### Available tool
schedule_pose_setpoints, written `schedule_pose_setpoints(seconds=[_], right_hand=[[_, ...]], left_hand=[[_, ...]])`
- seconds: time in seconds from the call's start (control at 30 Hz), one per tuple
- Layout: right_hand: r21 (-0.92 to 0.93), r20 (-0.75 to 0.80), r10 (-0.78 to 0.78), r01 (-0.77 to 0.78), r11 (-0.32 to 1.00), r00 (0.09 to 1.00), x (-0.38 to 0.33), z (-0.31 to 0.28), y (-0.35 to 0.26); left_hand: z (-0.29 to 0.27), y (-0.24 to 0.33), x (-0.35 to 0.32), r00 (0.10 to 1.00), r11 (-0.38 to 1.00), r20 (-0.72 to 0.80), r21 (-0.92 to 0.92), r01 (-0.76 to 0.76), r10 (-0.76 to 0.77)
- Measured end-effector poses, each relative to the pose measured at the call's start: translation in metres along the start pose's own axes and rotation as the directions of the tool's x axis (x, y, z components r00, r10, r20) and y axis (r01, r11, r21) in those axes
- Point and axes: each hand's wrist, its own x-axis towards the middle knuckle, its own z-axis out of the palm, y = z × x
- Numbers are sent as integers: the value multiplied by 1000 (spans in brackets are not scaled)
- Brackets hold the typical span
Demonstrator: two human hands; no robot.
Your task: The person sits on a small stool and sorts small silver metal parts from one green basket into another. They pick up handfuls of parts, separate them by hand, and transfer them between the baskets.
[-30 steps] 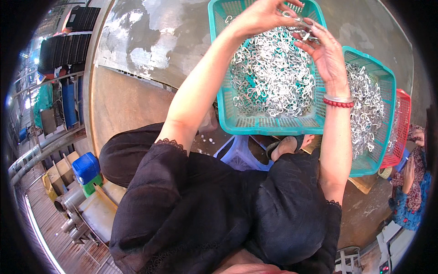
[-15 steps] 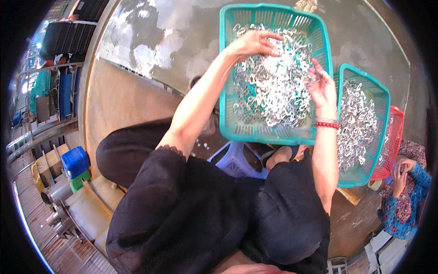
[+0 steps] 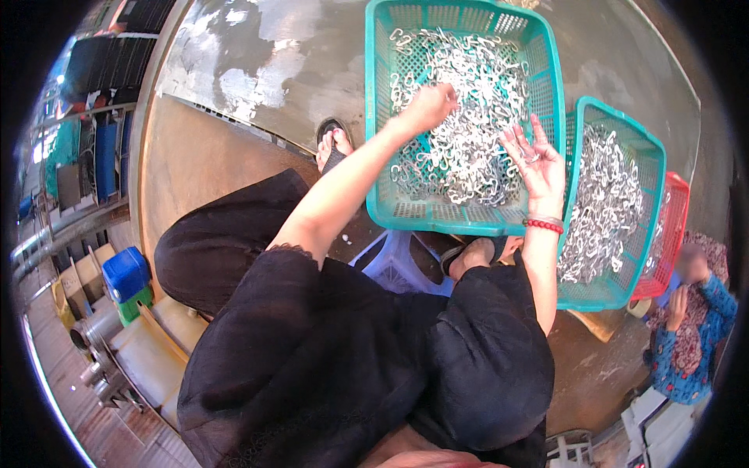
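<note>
A green plastic basket (image 3: 465,226) in front of me holds a heap of small silver S-shaped metal hooks (image 3: 476,148). Over the heap's left side is my left hand (image 3: 427,108), its fingers curled closed and slightly blurred; whatever is in them is hidden. Near the basket's right wall, my right hand (image 3: 544,178) is turned palm up with fingers partly spread. Small shiny pieces, seemingly metal hooks, rest at its fingers. A red bead bracelet (image 3: 544,225) circles that wrist.
To the right stands a second green basket (image 3: 654,226) of similar hooks (image 3: 605,207), with a red basket (image 3: 677,226) beyond. A blue plastic stool (image 3: 402,265) sits beneath the near basket. At far right is another person (image 3: 690,327). Blue container (image 3: 126,274) at left.
My left hand has come nearer and its fingers have curled in. The right hand has moved slightly left and nearer, opening palm up. The view has shifted a little.
</note>
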Motion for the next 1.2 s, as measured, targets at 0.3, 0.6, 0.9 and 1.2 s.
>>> schedule_pose_setpoints(seconds=[0.3,0.6,0.9,1.2], right_hand=[[-154,166,59,-33,988,984,-15,-10,26],[-156,222,40,-5,988,974,-22,6,14],[9,282,-97,98,995,954,-24,15,14],[-308,219,-206,268,913,954,-13,14,28]], left_hand=[[-74,24,11,936,874,343,-474,106,72],[-73,24,25,901,766,420,-542,346,-110],[-51,12,33,909,786,410,-538,305,-72],[-7,108,-19,872,681,468,-686,257,142]])
